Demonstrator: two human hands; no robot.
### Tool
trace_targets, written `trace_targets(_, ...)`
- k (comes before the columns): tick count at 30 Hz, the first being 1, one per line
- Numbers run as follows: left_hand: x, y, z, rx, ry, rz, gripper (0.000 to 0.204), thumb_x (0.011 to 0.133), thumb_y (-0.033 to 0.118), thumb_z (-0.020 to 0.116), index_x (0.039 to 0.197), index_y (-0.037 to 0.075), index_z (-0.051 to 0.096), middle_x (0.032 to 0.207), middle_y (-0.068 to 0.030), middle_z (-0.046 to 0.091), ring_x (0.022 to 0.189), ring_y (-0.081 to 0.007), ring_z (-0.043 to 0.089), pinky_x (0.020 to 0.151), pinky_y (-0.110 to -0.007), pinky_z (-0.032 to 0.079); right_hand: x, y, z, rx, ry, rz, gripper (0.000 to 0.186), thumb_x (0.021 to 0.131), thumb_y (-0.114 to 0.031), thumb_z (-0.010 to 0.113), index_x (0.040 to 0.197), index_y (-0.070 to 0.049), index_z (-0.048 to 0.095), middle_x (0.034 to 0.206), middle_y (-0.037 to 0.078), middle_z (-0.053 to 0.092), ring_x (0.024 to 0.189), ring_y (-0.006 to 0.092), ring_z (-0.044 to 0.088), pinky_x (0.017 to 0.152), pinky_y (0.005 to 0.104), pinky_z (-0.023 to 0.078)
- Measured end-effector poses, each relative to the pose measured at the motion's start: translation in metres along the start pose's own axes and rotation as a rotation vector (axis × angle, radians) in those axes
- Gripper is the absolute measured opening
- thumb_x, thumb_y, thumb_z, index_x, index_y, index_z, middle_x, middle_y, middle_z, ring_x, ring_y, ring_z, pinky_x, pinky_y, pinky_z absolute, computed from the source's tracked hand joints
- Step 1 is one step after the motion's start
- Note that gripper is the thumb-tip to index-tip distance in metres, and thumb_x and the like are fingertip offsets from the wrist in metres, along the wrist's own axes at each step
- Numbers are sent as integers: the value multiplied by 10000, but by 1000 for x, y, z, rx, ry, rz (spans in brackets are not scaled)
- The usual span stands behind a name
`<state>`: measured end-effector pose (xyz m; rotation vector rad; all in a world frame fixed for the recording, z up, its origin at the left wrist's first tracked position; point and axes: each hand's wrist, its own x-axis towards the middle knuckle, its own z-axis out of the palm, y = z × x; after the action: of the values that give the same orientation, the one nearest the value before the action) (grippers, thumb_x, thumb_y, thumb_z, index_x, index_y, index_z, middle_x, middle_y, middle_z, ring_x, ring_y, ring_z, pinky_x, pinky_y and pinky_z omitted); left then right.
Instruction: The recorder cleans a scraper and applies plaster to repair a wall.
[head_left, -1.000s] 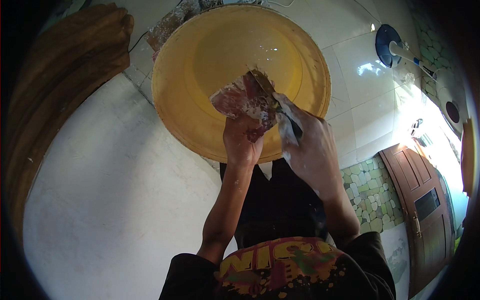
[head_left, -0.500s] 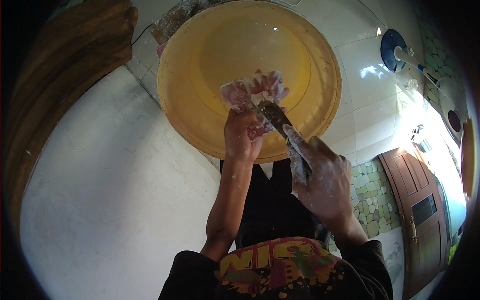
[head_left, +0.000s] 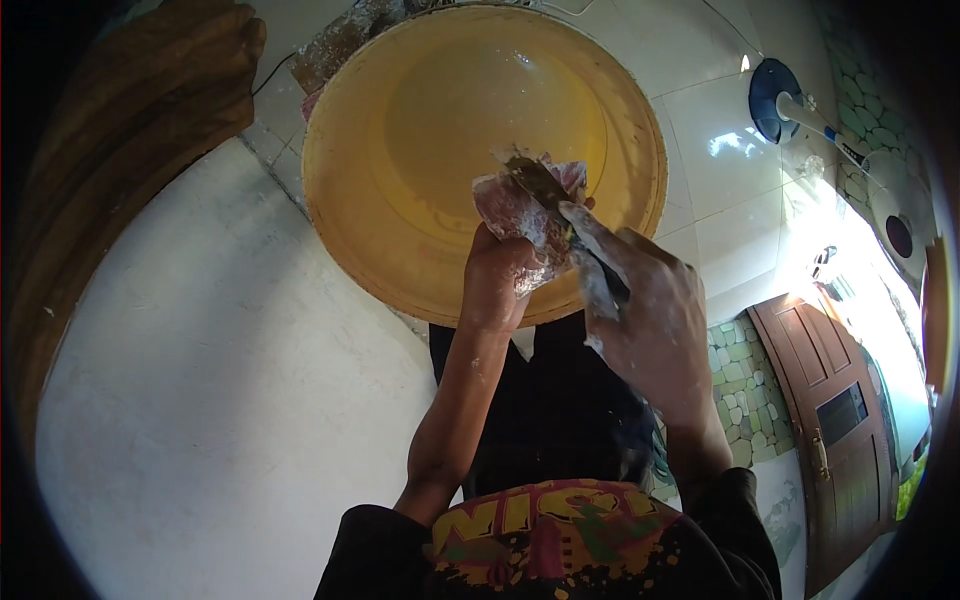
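A large round yellow basin stands in front of me, with what looks like water in its middle. Over its near side my left hand is closed around a crumpled pinkish piece, smeared with white paste; whether it is cloth, plastic or something else I cannot make out. My right hand, white paste on its fingers, grips a scraper by its handle. The flat dark blade lies across the pinkish piece, pointing up and left, with some white stuff at its tip.
On the left is a pale, dusty flat surface beside a brown wooden piece. A fan with a blue base lies across the upper right. The brown door and green stonework are at the right. A paste-spotted board sits behind the basin.
The scraper's blade has slid forward and left across the pinkish piece, which is turned differently. My left hand has shifted slightly right, and the whole view has moved a little.
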<state>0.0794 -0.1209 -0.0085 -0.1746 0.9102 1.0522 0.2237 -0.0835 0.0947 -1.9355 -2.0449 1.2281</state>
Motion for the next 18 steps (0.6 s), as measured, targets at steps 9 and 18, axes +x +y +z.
trace_targets(9,88,36,-23,675,261,-96,408,893,143,554,1292,60,545,1195,-110,644,1018,-211,666,768,-337,582,21,55,27,742,242,-84,714,991,-522,562,1440,26,471,1123,131,676,840,202,668,721,315,545)
trace_targets(18,238,-68,-148,1161,30,-395,393,1035,293,407,1212,7,610,1035,-139,661,944,-290,639,832,-409,520,110,100,188,1693,314,893,268,990,-146,551,1246,-69,524,847,32,642,665,137,612,560,279,498)
